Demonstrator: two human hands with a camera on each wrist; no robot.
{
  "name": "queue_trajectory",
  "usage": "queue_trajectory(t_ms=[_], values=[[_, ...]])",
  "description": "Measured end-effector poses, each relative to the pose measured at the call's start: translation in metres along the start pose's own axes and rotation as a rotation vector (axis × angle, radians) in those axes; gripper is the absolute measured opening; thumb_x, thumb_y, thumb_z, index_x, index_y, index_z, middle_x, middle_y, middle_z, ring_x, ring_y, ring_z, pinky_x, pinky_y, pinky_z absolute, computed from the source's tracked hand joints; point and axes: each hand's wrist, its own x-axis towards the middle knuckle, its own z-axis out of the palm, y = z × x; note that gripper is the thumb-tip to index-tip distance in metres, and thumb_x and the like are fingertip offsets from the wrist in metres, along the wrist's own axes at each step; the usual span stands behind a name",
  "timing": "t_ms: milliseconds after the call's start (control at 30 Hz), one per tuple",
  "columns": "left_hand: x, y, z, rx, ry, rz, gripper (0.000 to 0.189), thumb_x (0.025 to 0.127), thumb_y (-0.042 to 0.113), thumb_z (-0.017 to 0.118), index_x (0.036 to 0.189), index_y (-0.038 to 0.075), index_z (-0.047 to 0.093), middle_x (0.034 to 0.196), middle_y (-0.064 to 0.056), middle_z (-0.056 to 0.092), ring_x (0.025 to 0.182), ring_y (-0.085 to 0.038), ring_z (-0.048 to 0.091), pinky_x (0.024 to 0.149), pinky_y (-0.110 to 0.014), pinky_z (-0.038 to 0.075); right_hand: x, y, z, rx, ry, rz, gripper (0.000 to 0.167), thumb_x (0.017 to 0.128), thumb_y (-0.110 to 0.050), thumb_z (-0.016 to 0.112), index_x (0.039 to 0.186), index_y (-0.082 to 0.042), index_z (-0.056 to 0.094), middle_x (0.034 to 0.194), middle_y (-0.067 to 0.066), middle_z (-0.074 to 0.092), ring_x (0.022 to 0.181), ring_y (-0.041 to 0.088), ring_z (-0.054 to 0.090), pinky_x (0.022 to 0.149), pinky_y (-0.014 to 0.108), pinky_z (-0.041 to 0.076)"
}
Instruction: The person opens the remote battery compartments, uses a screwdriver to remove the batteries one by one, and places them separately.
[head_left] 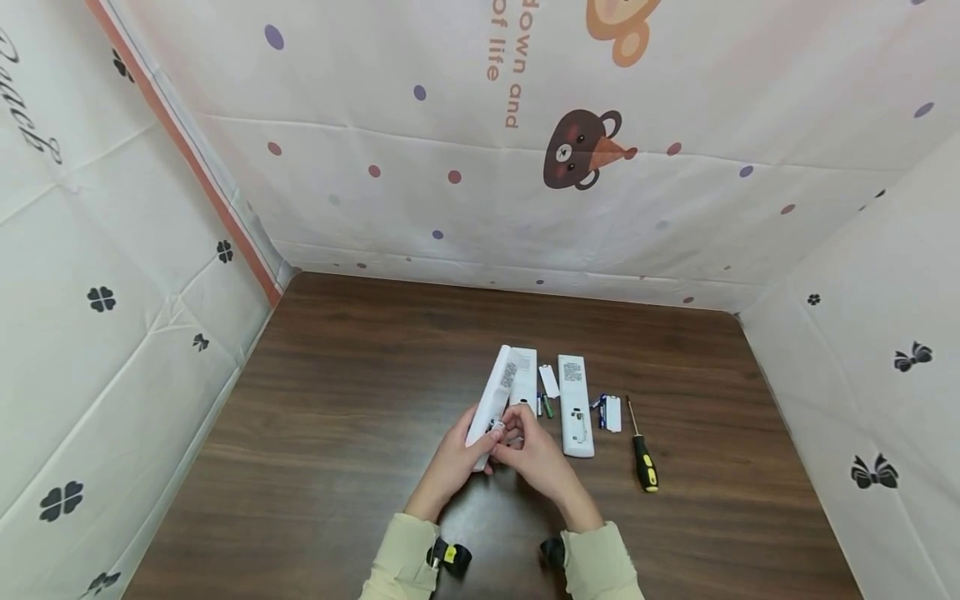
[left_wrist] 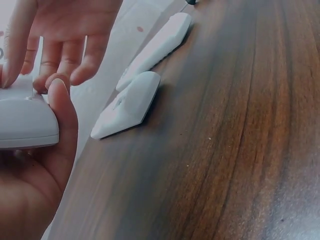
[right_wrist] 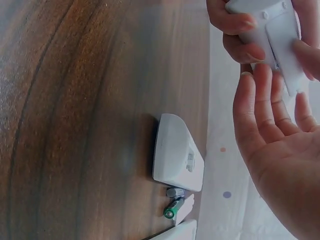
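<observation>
In the head view my left hand (head_left: 453, 454) grips a white remote control (head_left: 493, 392), its back side turned up and its body tilted. My right hand (head_left: 534, 454) is at the lower part of that remote. In the right wrist view the battery cover (right_wrist: 284, 40) stands at an angle to the remote's back, its edge lifted. The right thumb lies on one face of the cover, with the fingers on the other side. In the left wrist view the left thumb (left_wrist: 61, 100) rests along the remote's end.
A second white remote (head_left: 527, 367) lies partly behind the held one. Beside it are a loose cover (head_left: 549, 381) and a green battery (head_left: 547, 407). A third remote (head_left: 576, 408) shows its open compartment. Further right are blue batteries (head_left: 602, 411), another cover (head_left: 613, 414) and a screwdriver (head_left: 644, 461).
</observation>
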Motion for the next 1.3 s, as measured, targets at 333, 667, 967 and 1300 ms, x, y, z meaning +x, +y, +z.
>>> queue_trajectory(t_ms=[333, 667, 967, 1300], values=[[0.0, -0.005, -0.001, -0.125, 0.045, -0.046, 0.058, 0.088, 0.023, 0.057, 0.137, 0.012, 0.027, 0.097, -0.014, 0.055, 0.07, -0.023, 0.058, 0.062, -0.053, 0.049, -0.003, -0.016, 0.006, 0.201, 0.03, -0.013, 0.035, 0.084, -0.007, 0.06, 0.114, -0.006, 0.042, 0.09, 0.01, 0.059, 0.078, 0.024, 0.059, 0.069, 0.041, 0.05], [-0.003, -0.012, -0.008, -0.203, 0.111, -0.043, 0.047, 0.093, 0.021, 0.049, 0.133, 0.01, 0.03, 0.093, -0.014, 0.058, 0.069, -0.031, 0.058, 0.064, -0.056, 0.047, 0.024, -0.011, -0.012, 0.121, 0.204, -0.039, 0.031, 0.086, -0.008, 0.059, 0.116, -0.005, 0.052, 0.076, 0.012, 0.057, 0.07, 0.035, 0.058, 0.064, 0.047, 0.049], [-0.006, -0.019, -0.011, -0.214, 0.121, -0.027, 0.043, 0.094, 0.02, 0.047, 0.131, 0.005, 0.031, 0.104, -0.013, 0.057, 0.067, -0.026, 0.058, 0.06, -0.053, 0.049, 0.069, 0.009, -0.023, -0.204, 0.297, -0.066, 0.026, 0.086, -0.01, 0.058, 0.111, -0.013, 0.058, 0.074, 0.001, 0.056, 0.058, 0.016, 0.058, 0.05, 0.027, 0.046], [-0.005, -0.017, -0.013, -0.217, 0.143, -0.025, 0.043, 0.094, 0.022, 0.045, 0.133, 0.008, 0.03, 0.104, -0.013, 0.057, 0.066, -0.026, 0.058, 0.063, -0.056, 0.047, 0.107, 0.009, -0.022, -0.474, 0.191, -0.029, 0.025, 0.086, -0.008, 0.055, 0.11, -0.012, 0.059, 0.068, -0.001, 0.053, 0.051, 0.012, 0.052, 0.045, 0.027, 0.042]])
